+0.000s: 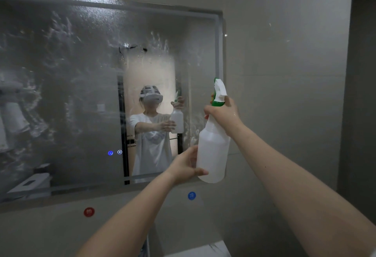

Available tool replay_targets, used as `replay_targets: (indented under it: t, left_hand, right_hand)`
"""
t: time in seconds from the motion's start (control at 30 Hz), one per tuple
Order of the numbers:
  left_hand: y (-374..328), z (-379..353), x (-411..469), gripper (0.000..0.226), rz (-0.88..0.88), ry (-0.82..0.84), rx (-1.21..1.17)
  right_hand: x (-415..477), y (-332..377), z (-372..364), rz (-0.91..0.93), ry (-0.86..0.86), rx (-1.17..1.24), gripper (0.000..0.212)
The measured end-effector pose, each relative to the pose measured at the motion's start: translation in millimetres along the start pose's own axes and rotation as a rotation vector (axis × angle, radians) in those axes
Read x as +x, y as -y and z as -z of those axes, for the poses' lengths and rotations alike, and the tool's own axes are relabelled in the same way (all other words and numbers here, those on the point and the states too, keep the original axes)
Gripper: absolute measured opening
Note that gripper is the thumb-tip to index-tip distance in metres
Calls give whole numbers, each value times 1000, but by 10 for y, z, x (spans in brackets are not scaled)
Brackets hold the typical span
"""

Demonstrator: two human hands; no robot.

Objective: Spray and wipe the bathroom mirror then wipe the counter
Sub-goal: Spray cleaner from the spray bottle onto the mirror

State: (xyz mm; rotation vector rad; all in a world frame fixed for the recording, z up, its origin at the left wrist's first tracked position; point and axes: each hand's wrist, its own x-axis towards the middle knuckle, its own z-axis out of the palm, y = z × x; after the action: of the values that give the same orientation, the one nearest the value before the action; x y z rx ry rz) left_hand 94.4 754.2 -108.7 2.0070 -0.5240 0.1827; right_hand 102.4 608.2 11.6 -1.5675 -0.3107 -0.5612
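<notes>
A white spray bottle with a green-and-white trigger head is held up in front of the mirror's right edge. My right hand grips its neck just under the trigger. My left hand holds the lower body of the bottle, thumb across its front. The wall mirror fills the left and centre; its glass is covered with wet spray streaks and droplets. A person with a headset and the bottle shows reflected in it. The counter is mostly out of view.
Two lit touch icons glow low on the mirror. A red sticker and a blue sticker mark the grey wall below. A pale counter corner shows at the bottom. Grey tiled wall lies to the right.
</notes>
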Motion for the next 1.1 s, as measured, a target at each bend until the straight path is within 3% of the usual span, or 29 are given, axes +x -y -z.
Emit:
replay_targets:
  t: [0.17,0.37,0.57,1.1]
  left_hand:
    - [399,-223,-103,73,88,-39,-87]
    - [926,-569,-321,74,231,-27,-174]
    - [1228,-840,-506,73,286,-12,-263]
    - [1190,-601,-424,78,256,-67,-248]
  right_hand:
    - [-144,-365,-46,-18,103,-19,25]
    - [-369,-1001,-121,-130,106,-24,22]
    - [-522,-1386,-165,-202,111,-85,33]
    - [-439,-1176,-293,-170,106,-39,31]
